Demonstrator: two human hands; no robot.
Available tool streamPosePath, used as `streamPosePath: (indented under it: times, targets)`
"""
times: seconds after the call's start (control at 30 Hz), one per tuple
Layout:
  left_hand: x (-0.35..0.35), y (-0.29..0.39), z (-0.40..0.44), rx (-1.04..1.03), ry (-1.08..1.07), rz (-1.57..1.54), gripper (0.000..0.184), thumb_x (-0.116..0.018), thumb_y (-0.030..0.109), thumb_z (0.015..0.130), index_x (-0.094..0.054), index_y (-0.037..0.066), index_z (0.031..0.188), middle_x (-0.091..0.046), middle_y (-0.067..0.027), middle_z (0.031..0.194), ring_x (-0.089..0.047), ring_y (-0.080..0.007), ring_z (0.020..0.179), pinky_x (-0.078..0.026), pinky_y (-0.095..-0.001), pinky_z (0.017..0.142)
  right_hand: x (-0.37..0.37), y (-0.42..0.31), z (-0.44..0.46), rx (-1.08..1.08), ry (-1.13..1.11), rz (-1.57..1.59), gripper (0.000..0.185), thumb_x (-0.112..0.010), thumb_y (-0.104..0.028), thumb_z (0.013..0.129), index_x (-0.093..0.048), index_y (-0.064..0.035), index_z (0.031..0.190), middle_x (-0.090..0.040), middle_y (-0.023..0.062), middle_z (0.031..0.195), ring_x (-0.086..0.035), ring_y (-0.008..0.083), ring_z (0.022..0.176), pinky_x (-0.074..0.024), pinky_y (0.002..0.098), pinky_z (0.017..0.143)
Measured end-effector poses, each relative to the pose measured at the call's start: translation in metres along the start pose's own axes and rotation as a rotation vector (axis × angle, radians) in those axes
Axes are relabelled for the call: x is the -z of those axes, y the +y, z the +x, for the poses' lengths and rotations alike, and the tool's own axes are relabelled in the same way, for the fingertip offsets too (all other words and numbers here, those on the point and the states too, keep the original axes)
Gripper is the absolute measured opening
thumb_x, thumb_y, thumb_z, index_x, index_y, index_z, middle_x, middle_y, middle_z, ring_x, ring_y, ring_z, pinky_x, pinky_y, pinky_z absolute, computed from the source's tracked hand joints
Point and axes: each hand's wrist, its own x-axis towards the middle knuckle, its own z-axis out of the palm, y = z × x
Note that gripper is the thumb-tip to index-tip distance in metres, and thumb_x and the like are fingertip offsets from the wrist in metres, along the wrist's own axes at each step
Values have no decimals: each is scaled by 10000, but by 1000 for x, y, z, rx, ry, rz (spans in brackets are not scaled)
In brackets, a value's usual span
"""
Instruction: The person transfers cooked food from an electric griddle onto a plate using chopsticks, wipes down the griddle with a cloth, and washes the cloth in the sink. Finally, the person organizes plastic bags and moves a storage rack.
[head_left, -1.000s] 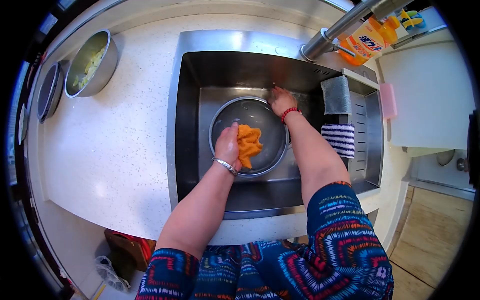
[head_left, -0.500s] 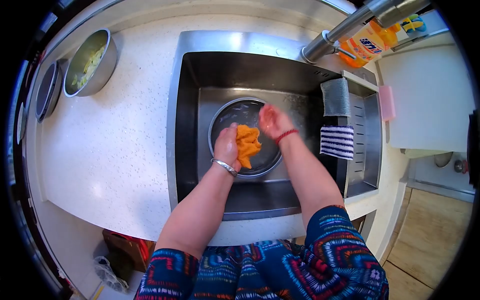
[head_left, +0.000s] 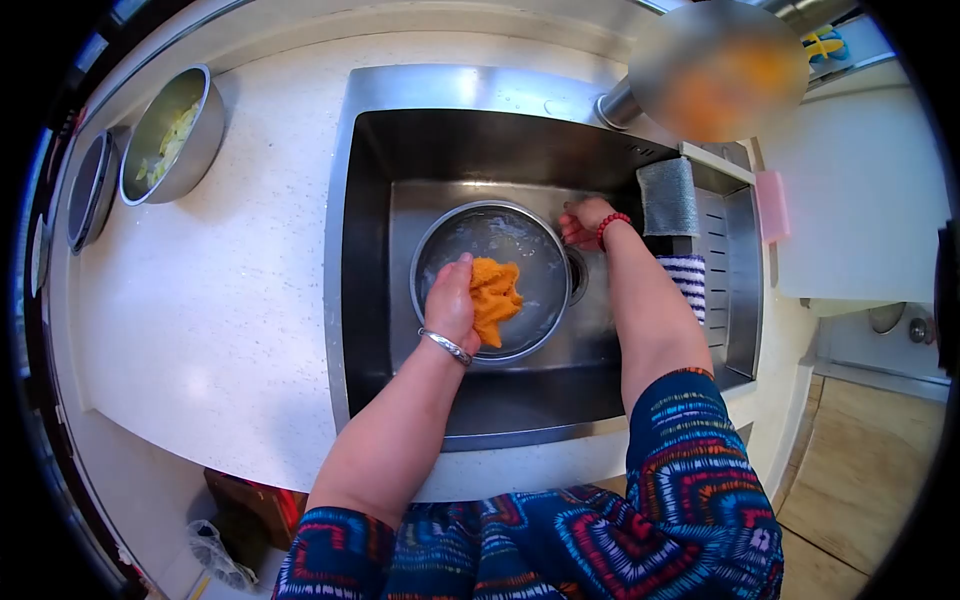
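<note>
A crumpled orange cloth is gripped in my left hand, above a round metal basin that holds water. The basin stands inside the steel sink. My right hand is just past the basin's right rim, low in the sink near the drain. Its fingers point left, loosely bent and slightly apart, and I see nothing in them.
A metal bowl of cut pale vegetables sits on the left counter. Along the sink's right side hang a grey cloth and a striped cloth. The faucet base rises behind, beside a blurred patch.
My right hand has moved right, away from the orange cloth and off the basin. My left hand still grips the cloth in nearly the same place.
</note>
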Motion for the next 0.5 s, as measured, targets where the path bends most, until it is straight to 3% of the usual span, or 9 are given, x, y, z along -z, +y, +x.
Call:
streamPosePath:
  times: [0.03,0.1,0.17,0.2,0.3,0.33,0.5]
  targets:
    - [2,-1,2,1,-6,-2,250,-434,233,843,-413,8,949,-513,-101,885,-535,-206,804,-444,-324,718,3,-2,-11,-221,-154,493,273,-439,-244,797,-574,-41,919,-597,85,822,-562,181,749,-438,273,658]
    - [7,-4,7,-16,20,23,239,-421,237,852,-400,28,966,-515,-100,900,-549,-238,821,-461,-367,721,1,16,10,-146,-23,447,239,-452,-202,789,-575,-55,933,-594,88,832,-564,175,740,-439,273,637]
    - [5,-3,6,-13,16,24,237,-422,237,851,-404,27,961,-516,-101,897,-549,-236,821,-461,-366,721,-17,33,37,266,498,348,223,-465,-147,774,-569,-64,952,-596,75,812,-564,182,759,-434,265,679]
    - [5,-2,5,-9,14,24,235,-423,237,851,-408,27,955,-517,-101,894,-549,-234,820,-461,-366,720,-21,34,41,375,478,238,272,-480,-91,730,-549,-47,989,-580,104,895,-550,224,843,-417,283,765]
    - [2,-1,0,-7,15,22,252,-438,233,842,-416,10,957,-512,-98,889,-530,-199,818,-441,-318,724,-32,2,23,569,536,13,339,-471,-57,688,-532,-47,1022,-534,133,1006,-504,263,946,-380,305,843]
    - [1,-1,-1,-9,17,25,252,-438,233,842,-416,10,957,-512,-98,889,-530,-199,818,-441,-318,724,-35,-1,26,547,516,-63,372,-464,-44,660,-531,-56,1025,-490,149,1069,-465,283,997,-368,327,862]
    - [-2,1,-6,4,-7,10,256,-442,235,842,-416,12,963,-508,-100,903,-529,-198,829,-439,-315,734,-46,0,22,455,451,-278,369,-467,-85,680,-530,-78,1043,-495,141,1071,-462,280,1005,-355,333,876]
